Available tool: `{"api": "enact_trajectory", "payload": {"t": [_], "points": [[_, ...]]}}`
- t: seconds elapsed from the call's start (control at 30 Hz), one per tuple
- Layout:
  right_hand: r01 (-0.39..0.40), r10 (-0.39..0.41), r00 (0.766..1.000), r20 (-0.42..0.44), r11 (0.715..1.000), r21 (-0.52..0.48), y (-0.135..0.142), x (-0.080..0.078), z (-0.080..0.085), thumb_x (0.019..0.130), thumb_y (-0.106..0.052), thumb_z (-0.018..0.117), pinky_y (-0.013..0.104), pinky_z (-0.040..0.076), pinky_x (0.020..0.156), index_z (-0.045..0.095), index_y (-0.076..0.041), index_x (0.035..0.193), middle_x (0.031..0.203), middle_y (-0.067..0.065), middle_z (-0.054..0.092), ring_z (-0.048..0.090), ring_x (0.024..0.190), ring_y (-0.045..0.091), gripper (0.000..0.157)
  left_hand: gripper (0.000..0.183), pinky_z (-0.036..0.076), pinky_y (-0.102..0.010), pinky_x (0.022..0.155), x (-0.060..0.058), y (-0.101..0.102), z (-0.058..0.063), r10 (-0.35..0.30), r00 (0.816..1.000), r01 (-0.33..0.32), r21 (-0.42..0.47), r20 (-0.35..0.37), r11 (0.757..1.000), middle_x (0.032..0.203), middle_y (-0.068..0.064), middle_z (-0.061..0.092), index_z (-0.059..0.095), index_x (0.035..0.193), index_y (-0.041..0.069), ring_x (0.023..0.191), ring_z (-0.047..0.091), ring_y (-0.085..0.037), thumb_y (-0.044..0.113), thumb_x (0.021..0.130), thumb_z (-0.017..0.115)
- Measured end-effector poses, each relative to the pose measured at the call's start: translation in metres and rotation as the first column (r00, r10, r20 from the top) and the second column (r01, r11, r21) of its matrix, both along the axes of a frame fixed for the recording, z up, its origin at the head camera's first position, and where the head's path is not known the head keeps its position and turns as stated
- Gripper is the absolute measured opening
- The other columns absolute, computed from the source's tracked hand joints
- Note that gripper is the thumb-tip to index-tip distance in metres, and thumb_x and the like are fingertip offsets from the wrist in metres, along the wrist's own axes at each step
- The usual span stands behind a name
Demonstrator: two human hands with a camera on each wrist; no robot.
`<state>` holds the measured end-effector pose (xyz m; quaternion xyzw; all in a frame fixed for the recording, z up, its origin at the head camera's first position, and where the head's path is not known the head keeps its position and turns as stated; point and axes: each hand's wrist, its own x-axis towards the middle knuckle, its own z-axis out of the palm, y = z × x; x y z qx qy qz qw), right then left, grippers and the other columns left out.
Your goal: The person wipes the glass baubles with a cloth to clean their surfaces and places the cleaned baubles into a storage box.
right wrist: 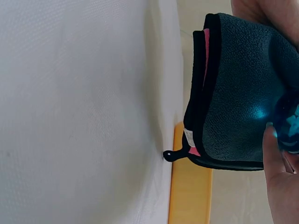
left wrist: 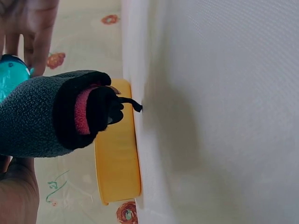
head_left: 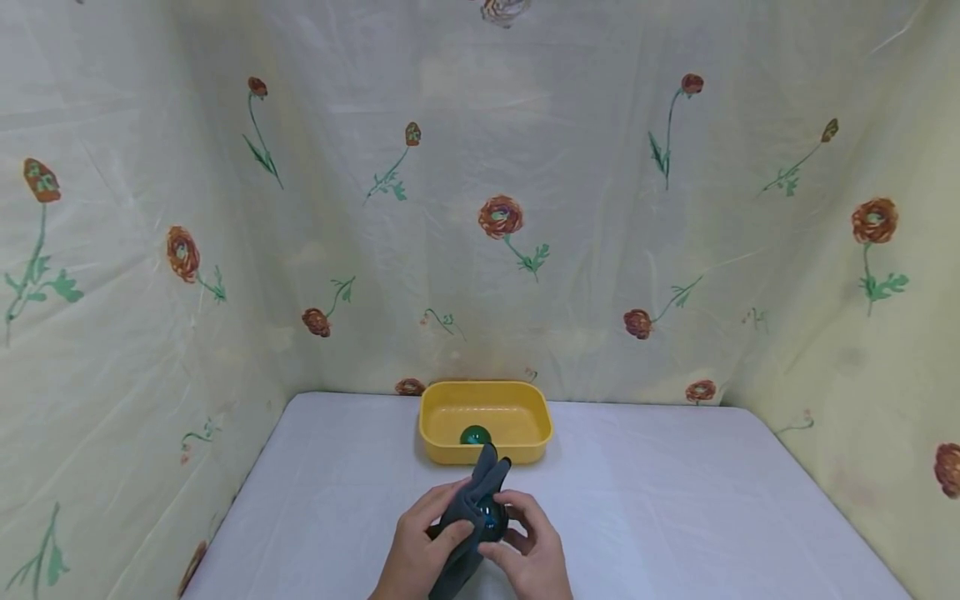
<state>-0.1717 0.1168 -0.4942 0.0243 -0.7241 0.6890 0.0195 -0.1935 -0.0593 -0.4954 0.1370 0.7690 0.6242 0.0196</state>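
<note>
A dark grey cloth point(head_left: 459, 575) with black edging and a pink inner side is gripped in my left hand point(head_left: 422, 533), thumb on top. Its hanging loop point(right wrist: 175, 155) sticks out from one corner in the right wrist view. My right hand point(head_left: 534, 546) holds a shiny blue-green ball point(head_left: 492, 518) between thumb and fingers, against the cloth. In the left wrist view the ball point(left wrist: 13, 77) looks translucent teal, partly covered by the cloth. Both hands are close together above the front of the table.
A yellow rectangular tub point(head_left: 486, 454) stands at the table's back, just beyond the hands. Inside it lies a green ball point(head_left: 476, 435). The table has a white cover point(head_left: 660, 500), and flower-printed curtains point(head_left: 585, 250) hang behind and on both sides.
</note>
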Motion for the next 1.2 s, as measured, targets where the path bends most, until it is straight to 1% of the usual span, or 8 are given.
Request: {"api": "enact_trajectory", "payload": {"t": [0.13,0.27,0.47,0.63,0.87,1.03,1.2], "points": [[0.009,-0.009,0.999,-0.034,1.000,-0.002,-0.0013,0.0010,0.0010,0.073,0.000,0.083,0.038,0.057,0.096,0.057,-0.014,0.126,0.135,0.006,0.055,0.052,0.121,0.029,0.061,0.049,0.060,-0.036,0.095,-0.0005,0.0000,0.0005,-0.004,1.000,0.004,0.006,0.005,1.000,0.136,-0.001,0.060,0.058,0.136,0.032,0.127,0.058,-0.026,0.047,0.090,0.068],[0.011,-0.012,0.999,-0.034,1.000,-0.006,-0.0017,0.0015,0.0016,0.073,0.000,0.082,0.038,0.057,0.096,0.056,-0.013,0.126,0.136,0.007,0.055,0.052,0.122,0.030,0.060,0.050,0.059,-0.035,0.096,-0.0001,-0.0001,-0.0008,-0.001,1.000,0.001,-0.005,0.002,1.000,0.136,0.001,0.061,0.058,0.136,0.035,0.127,0.058,-0.025,0.049,0.089,0.068],[-0.005,0.006,1.000,0.011,1.000,-0.027,0.0002,0.0006,-0.0004,0.079,-0.011,0.082,0.033,0.057,0.099,0.052,-0.009,0.132,0.139,0.011,0.052,0.054,0.123,0.030,0.061,0.049,0.057,-0.040,0.101,0.0002,-0.0003,-0.0030,0.016,1.000,-0.016,-0.026,-0.011,1.000,0.134,0.006,0.061,0.059,0.135,0.038,0.127,0.058,-0.022,0.051,0.088,0.068],[-0.003,0.004,1.000,0.019,1.000,-0.023,0.0017,0.0003,-0.0017,0.083,-0.022,0.080,0.031,0.058,0.096,0.049,-0.007,0.135,0.138,0.013,0.053,0.057,0.119,0.028,0.063,0.049,0.057,-0.036,0.100,-0.0001,-0.0007,-0.0027,0.015,1.000,-0.015,-0.025,-0.013,1.000,0.133,0.007,0.061,0.058,0.134,0.040,0.127,0.058,-0.021,0.052,0.088,0.068],[0.006,-0.006,0.999,0.044,1.000,-0.001,0.0030,0.0008,-0.0005,0.088,-0.030,0.074,0.033,0.056,0.098,0.046,-0.005,0.137,0.135,0.015,0.056,0.058,0.117,0.025,0.061,0.050,0.058,-0.036,0.099,0.0018,0.0012,0.0001,0.013,1.000,-0.013,-0.016,0.000,1.000,0.134,0.002,0.062,0.059,0.136,0.035,0.126,0.058,-0.024,0.049,0.089,0.068],[-0.008,0.008,0.998,0.055,1.000,-0.007,0.0046,0.0009,-0.0006,0.091,-0.036,0.071,0.032,0.059,0.090,0.045,-0.005,0.137,0.129,0.018,0.060,0.061,0.110,0.025,0.061,0.050,0.059,-0.034,0.097,0.0034,0.0025,0.0008,0.000,1.000,0.000,-0.020,0.007,1.000,0.133,0.004,0.061,0.058,0.136,0.036,0.125,0.058,-0.022,0.049,0.089,0.067],[-0.032,0.034,0.997,0.062,0.999,-0.034,0.0071,0.0004,-0.0017,0.095,-0.037,0.065,0.031,0.061,0.082,0.042,-0.003,0.138,0.119,0.020,0.064,0.066,0.098,0.023,0.059,0.049,0.059,-0.030,0.095,0.0046,0.0028,-0.0001,-0.021,1.000,0.020,-0.015,-0.019,1.000,0.134,0.003,0.061,0.057,0.137,0.035,0.124,0.059,-0.022,0.049,0.090,0.066]]}}
